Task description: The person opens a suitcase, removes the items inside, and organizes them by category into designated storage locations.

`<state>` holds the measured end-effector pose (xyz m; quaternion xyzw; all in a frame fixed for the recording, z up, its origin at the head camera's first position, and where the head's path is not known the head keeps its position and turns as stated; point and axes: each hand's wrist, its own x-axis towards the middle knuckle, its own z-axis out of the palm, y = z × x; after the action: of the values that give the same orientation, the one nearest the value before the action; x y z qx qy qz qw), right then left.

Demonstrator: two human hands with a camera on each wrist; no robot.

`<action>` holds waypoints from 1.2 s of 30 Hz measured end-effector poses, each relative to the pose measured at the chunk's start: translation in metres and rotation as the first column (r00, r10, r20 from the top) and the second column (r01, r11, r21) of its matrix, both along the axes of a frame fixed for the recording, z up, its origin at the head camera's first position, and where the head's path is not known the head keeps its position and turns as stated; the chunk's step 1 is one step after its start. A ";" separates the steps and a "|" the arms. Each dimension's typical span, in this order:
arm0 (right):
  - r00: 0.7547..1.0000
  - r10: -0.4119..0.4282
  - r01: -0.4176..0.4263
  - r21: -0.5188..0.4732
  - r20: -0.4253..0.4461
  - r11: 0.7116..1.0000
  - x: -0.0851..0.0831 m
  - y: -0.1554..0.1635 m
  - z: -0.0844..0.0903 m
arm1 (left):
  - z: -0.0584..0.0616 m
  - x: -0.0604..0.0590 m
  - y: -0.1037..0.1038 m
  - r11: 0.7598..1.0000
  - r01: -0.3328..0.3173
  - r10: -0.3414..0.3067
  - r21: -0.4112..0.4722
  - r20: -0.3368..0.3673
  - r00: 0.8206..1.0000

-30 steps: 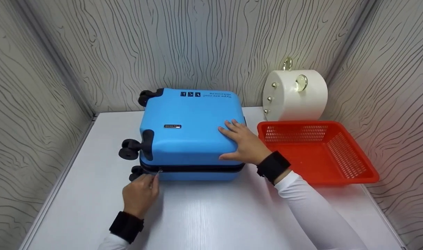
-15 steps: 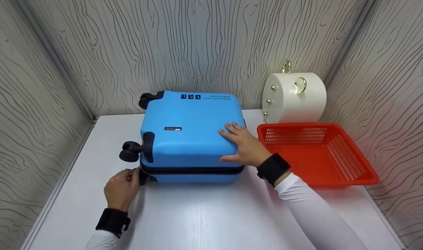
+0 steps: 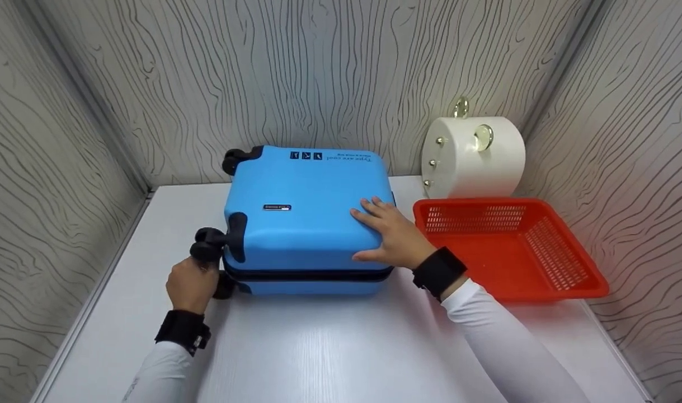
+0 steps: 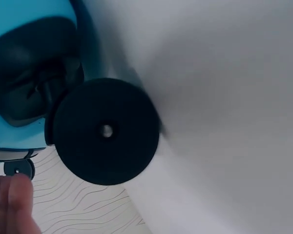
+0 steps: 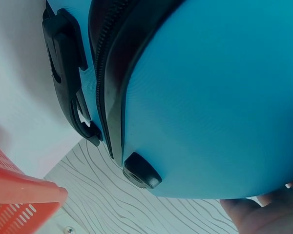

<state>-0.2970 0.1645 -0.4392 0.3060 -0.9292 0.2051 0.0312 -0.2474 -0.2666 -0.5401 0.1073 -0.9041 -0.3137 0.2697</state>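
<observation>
A blue hard-shell suitcase (image 3: 301,218) lies flat on the white table (image 3: 318,347), its black wheels pointing left. My right hand (image 3: 374,221) rests open and flat on the lid near its right front corner; its fingertips (image 5: 268,212) show at the shell's edge in the right wrist view. My left hand (image 3: 198,274) is curled at the left front corner, between the two front wheels, and pinches the small round zipper pull (image 4: 18,169). A black wheel (image 4: 105,131) fills the left wrist view. The dark zipper band (image 3: 313,274) runs along the front side.
A red plastic basket (image 3: 475,215) sits right of the suitcase, nearly touching it. Behind it a white cylindrical case (image 3: 475,159) with gold studs stands against the back wall. Grey wood-grain walls close in on three sides. The suitcase's black side handle (image 5: 66,63) faces the basket.
My left hand has slid left along the front zipper line and round the corner to the wheels. The right hand has stayed pressed on the lid.
</observation>
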 end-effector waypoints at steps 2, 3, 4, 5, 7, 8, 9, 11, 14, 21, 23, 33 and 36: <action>1.000 0.000 0.000 0.000 -0.002 1.000 0.000 -0.001 -0.001 | 0.000 -0.005 -0.002 0.999 -0.005 0.004 0.038 0.022 1.000; 1.000 0.001 -0.001 -0.001 -0.004 1.000 0.000 -0.001 -0.002 | 0.000 -0.006 -0.003 0.998 -0.007 0.005 0.057 0.029 1.000; 1.000 0.002 -0.002 -0.004 -0.005 1.000 0.000 -0.002 -0.003 | -0.001 -0.008 -0.004 0.997 -0.008 0.006 0.074 0.036 0.999; 1.000 0.004 -0.004 -0.007 -0.007 1.000 0.000 -0.002 -0.003 | -0.002 -0.009 -0.005 0.996 -0.009 0.006 0.087 0.039 0.999; 1.000 0.007 -0.007 -0.009 -0.009 1.000 0.000 -0.002 -0.004 | -0.006 -0.010 -0.007 0.994 -0.010 0.007 0.106 0.032 0.999; 1.000 0.008 -0.008 -0.011 -0.010 1.000 0.000 -0.003 -0.004 | -0.008 -0.010 -0.007 0.994 -0.009 0.005 0.106 0.029 1.000; 1.000 0.010 -0.010 -0.013 -0.010 1.000 0.000 -0.003 -0.004 | -0.011 -0.010 -0.008 0.995 -0.005 0.002 0.104 0.030 1.000; 1.000 0.011 -0.011 -0.018 -0.007 1.000 0.001 -0.003 -0.005 | -0.015 -0.006 -0.008 0.996 0.010 -0.013 0.093 0.033 0.999; 1.000 0.007 -0.007 -0.022 -0.001 1.000 0.003 -0.003 -0.005 | -0.021 0.003 -0.007 0.999 0.038 -0.039 0.038 0.024 0.999; 1.000 -0.003 0.003 -0.020 0.000 1.000 0.004 -0.001 -0.008 | -0.018 0.025 0.016 0.937 0.107 -0.255 -0.333 -0.441 0.861; 1.000 -0.006 0.006 -0.012 -0.009 1.000 0.004 -0.001 -0.008 | -0.005 0.025 0.024 0.909 0.109 -0.333 -0.403 -0.543 0.771; 0.952 -0.066 0.109 0.132 -0.298 0.985 0.031 -0.019 -0.006 | 0.059 0.010 0.026 0.906 0.181 -0.272 -0.382 -0.198 0.942; 0.893 -0.073 0.142 0.124 -0.444 0.982 0.045 -0.027 -0.012 | 0.066 0.008 0.020 0.873 0.271 -0.338 -0.406 -0.103 0.935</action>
<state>-0.2522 0.1371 -0.4515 0.2936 -0.9270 0.0571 0.2265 -0.2390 -0.2463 -0.4744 -0.1193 -0.9270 -0.1764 0.3088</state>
